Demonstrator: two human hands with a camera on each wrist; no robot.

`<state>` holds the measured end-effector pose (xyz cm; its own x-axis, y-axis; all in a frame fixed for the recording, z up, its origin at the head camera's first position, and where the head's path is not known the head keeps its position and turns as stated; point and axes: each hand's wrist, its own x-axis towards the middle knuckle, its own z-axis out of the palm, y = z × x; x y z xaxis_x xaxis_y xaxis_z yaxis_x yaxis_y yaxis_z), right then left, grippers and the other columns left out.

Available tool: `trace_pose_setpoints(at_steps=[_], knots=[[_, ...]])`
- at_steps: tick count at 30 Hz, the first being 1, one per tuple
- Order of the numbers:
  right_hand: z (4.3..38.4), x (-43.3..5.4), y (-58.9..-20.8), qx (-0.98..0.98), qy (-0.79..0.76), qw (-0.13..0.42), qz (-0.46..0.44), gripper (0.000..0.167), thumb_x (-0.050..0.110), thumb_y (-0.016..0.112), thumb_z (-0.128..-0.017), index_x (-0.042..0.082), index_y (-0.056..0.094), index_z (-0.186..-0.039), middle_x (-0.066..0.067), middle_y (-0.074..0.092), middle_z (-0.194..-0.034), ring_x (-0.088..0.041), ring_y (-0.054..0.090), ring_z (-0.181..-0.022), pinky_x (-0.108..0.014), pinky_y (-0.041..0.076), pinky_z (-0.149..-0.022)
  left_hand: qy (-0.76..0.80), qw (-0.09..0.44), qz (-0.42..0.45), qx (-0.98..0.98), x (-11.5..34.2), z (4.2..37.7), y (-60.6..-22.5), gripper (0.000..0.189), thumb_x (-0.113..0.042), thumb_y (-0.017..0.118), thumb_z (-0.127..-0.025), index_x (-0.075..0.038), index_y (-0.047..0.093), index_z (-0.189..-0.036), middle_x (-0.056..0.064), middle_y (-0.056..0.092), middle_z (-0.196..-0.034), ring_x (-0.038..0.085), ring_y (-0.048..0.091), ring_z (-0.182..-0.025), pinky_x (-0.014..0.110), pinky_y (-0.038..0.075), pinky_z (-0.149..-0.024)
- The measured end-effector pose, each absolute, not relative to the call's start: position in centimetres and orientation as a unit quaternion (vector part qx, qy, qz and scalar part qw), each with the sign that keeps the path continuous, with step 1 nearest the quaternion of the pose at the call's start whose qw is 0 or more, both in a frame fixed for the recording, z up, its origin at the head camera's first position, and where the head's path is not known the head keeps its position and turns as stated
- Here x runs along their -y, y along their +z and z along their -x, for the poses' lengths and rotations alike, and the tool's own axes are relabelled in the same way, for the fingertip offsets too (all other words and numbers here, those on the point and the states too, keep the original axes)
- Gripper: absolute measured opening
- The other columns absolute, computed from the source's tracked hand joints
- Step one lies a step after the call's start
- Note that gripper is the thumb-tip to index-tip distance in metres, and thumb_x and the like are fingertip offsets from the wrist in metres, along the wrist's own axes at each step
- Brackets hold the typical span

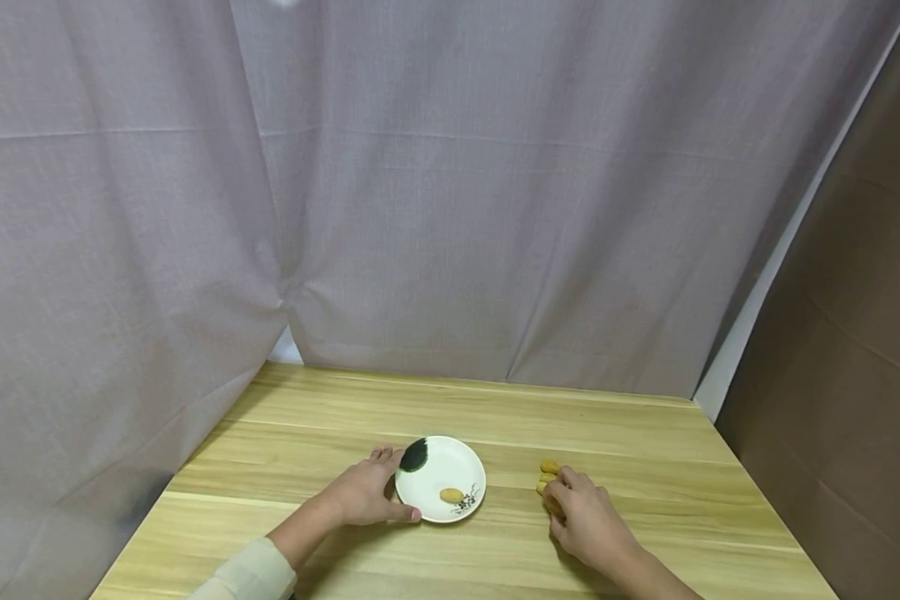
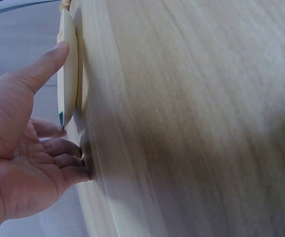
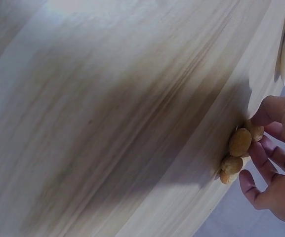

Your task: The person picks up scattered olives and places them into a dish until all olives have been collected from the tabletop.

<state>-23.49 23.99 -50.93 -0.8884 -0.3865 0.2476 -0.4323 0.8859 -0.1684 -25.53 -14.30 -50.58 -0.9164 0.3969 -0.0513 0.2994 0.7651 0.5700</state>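
Observation:
A white plate with a dark green patch and a small flower drawing lies on the wooden table, one golden-brown oval piece on it. My left hand rests at the plate's left side, thumb at the near rim and the other fingers spread along the left edge. To the right of the plate, my right hand reaches down to several similar oval pieces in a small group. Its thumb and index finger pinch one oval piece, partly hidden by the fingers.
The wooden table extends to a grey curtain behind it. Another curtain hangs along the left side, and a brown one along the right.

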Motion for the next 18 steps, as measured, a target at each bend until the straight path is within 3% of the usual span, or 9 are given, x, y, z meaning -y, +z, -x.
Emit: trace_pose_setpoints(at_steps=[7, 18], knots=[[23.41, -23.97, -50.68, 0.970, 0.105, 0.096, -0.196, 0.030, 0.003, 0.091, -0.083, 0.023, 0.071, -0.092, 0.012, 0.056, -0.094, -0.009, 0.047, -0.083, -0.030, 0.044, -0.068, 0.287, 0.084, -0.187, -0.936, 14.27, 25.49, -50.56, 0.116, -0.054, 0.095, -0.084, 0.002, 0.039, -0.168, 0.038, 0.039, -0.171, 0.059, 0.033, -0.162, 0.073, 0.034, -0.131], [23.53, -23.62, -50.09, 0.961, 0.128, 0.113, -0.219, 0.026, 0.003, 0.087, -0.087, 0.021, 0.073, -0.098, 0.014, 0.047, -0.089, -0.007, 0.043, -0.081, -0.027, 0.036, -0.070, 0.293, 0.087, -0.186, -0.934, 14.33, 25.38, -50.44, 0.115, -0.053, 0.095, -0.085, 0.002, 0.038, -0.169, 0.038, 0.039, -0.171, 0.060, 0.032, -0.162, 0.074, 0.033, -0.130]])
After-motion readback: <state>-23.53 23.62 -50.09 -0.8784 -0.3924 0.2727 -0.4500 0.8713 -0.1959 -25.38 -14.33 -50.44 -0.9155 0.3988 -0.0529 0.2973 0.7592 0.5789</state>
